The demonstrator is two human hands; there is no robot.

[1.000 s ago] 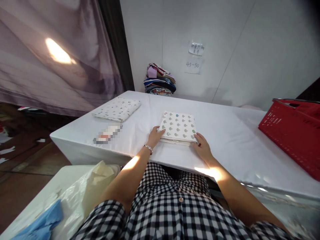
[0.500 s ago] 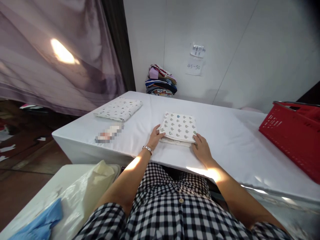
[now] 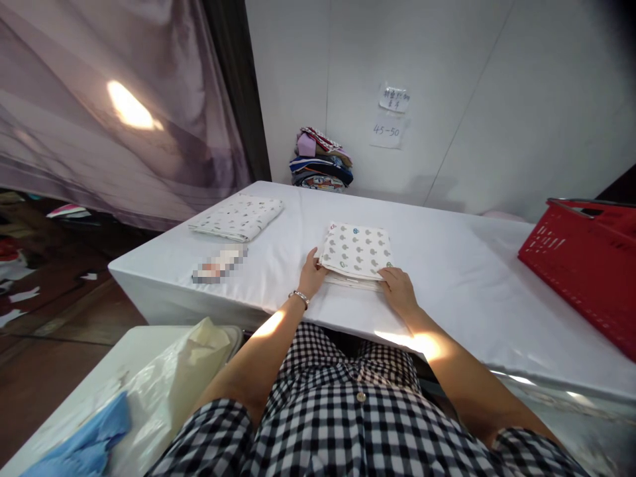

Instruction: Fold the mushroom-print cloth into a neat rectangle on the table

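Note:
In front of me on the white table lies a folded white cloth [image 3: 358,250] printed with rows of grey motifs and a few coloured ones. My left hand [image 3: 312,275] pinches its near left corner, the fingers partly hidden along the side. At the near right corner, my right hand [image 3: 399,289] grips the edge with its fingers over the top and the thumb out of sight. Below the top layers, more folded layers show along the near edge. Another folded white cloth [image 3: 241,217] with small dark prints lies apart, to the left.
A pixelated flat item [image 3: 219,264] lies left of my hands. The red basket [image 3: 586,265] stands on the right of the white table [image 3: 462,291]. Stacked fabrics [image 3: 322,162] sit by the wall. At lower left, a side surface holds a plastic bag [image 3: 169,377] and blue cloth [image 3: 84,440].
My right hand has shifted slightly left along the cloth's near edge, its fingers now further over the corner. The left hand keeps its hold. The view has shifted a little.

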